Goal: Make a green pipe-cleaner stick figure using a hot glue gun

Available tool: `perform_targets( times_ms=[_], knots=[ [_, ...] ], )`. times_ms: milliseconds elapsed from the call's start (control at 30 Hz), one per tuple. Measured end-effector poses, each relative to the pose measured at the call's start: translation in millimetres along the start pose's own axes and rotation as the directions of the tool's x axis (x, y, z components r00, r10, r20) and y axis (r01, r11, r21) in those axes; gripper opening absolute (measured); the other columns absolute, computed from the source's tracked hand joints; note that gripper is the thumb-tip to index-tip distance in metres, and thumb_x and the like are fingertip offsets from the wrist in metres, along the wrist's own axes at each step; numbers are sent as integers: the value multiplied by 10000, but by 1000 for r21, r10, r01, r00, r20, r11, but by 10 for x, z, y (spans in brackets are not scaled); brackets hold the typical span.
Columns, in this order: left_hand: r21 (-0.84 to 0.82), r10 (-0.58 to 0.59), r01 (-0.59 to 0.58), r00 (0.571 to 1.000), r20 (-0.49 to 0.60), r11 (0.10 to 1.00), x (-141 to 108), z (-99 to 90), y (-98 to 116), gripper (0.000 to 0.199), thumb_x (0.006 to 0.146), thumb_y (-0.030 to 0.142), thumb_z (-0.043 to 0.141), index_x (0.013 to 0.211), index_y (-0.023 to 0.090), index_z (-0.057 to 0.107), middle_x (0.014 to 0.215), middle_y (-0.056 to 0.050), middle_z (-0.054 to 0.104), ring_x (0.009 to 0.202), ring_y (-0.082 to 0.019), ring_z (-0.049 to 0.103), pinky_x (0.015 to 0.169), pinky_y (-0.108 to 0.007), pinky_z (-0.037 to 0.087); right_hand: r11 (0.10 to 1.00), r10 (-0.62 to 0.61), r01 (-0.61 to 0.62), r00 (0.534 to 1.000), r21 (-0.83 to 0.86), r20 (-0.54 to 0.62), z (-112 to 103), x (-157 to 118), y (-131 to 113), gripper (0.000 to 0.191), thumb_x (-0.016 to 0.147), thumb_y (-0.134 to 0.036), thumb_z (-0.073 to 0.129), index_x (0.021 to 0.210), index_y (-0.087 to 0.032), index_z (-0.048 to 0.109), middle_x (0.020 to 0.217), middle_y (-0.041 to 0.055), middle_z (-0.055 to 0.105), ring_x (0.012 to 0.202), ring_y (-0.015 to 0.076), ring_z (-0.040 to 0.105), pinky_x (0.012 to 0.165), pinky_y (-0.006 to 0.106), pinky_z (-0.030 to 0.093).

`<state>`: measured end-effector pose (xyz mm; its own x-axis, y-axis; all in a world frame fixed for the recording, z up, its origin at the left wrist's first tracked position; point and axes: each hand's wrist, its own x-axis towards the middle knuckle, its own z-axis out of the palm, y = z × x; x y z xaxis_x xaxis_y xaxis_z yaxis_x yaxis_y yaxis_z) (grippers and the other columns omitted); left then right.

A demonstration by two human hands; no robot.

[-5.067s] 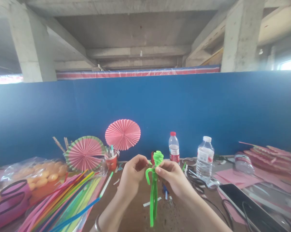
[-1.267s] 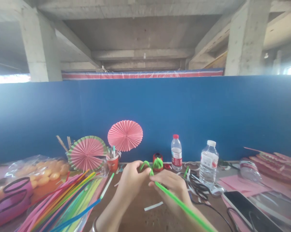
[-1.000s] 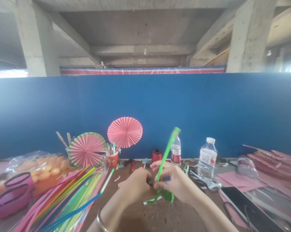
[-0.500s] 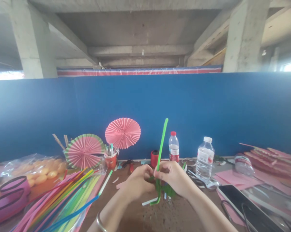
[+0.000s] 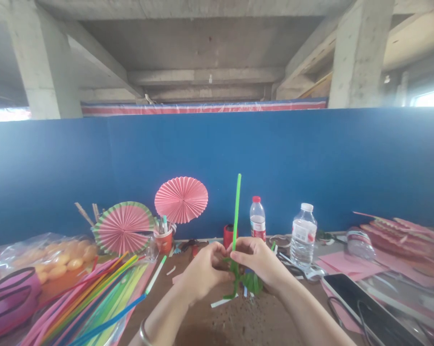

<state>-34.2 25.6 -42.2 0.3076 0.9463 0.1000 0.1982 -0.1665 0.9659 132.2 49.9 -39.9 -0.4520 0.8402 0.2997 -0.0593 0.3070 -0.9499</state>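
Observation:
A bright green pipe cleaner (image 5: 237, 206) stands nearly upright between my hands, its lower end bent to the left just above the table. My right hand (image 5: 255, 259) pinches it near the middle between thumb and fingertips. From the left, my left hand (image 5: 208, 271) curls its fingers around the same stem, where some dark green leafy material shows. A green leaf (image 5: 253, 282) hangs just below my right hand. Part of the stem is hidden by the fingers. Beneath it a white paper strip (image 5: 222, 302) lies on the brown table (image 5: 217, 327).
Colourful pipe cleaners (image 5: 94, 298) lie at left, near a bag of orange balls (image 5: 62, 257). Pink paper fans (image 5: 181, 199) stand behind, by a red pen cup (image 5: 163, 241). Two bottles (image 5: 303, 238) stand at the back right; a phone (image 5: 361, 307) lies at right. A blue partition (image 5: 274, 154) rises behind.
The green pipe cleaner has turned more upright, its top shifting left. More of the leaf below my right hand shows. Both hands stay at the stem, and the view has shifted slightly.

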Motion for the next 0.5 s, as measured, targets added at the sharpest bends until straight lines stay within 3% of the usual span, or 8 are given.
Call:
perform_targets(
  times_ms=[100,200,300,367,500],
  knots=[
    [-5,1,-1,1000,-3,1000,-24,3,36,327,613,158,652,868,191,449,682,9,582,652,-159,554,598,-267,374,998,-19,11,992,63,124,-53,-11,13,321,622,-42,432,853,-155,622,694,-6,590,624,97,538,598,206,429],
    [14,1,-1,1000,-1,1000,-39,4,56,318,614,148,656,841,191,437,648,32,549,630,-136,524,595,-255,360,994,-62,78,982,-81,180,-105,-24,-17,416,584,1,398,878,-176,633,716,-9,576,697,107,541,652,217,433],
    [-7,8,-8,1000,-3,1000,-37,13,55,349,591,149,681,821,189,421,634,50,511,611,-117,501,586,-242,349,930,-163,224,962,-291,219,-137,-51,-93,325,636,-30,493,868,-200,645,885,8,569,791,122,531,712,228,428],
    [-51,7,-5,999,38,999,-35,23,65,359,585,150,686,804,189,404,624,53,504,598,-112,498,576,-237,346,898,-208,290,942,-330,263,-150,-76,-148,214,698,-103,536,854,-203,644,999,20,542,839,127,524,741,233,425],
    [-58,-19,24,995,95,998,-50,32,112,361,596,143,676,806,190,386,620,44,527,589,-111,498,559,-231,335,892,-201,294,939,-344,280,-187,-111,-198,105,754,-219,551,834,-182,609,1043,28,520,859,130,522,761,242,421]
  ],
)
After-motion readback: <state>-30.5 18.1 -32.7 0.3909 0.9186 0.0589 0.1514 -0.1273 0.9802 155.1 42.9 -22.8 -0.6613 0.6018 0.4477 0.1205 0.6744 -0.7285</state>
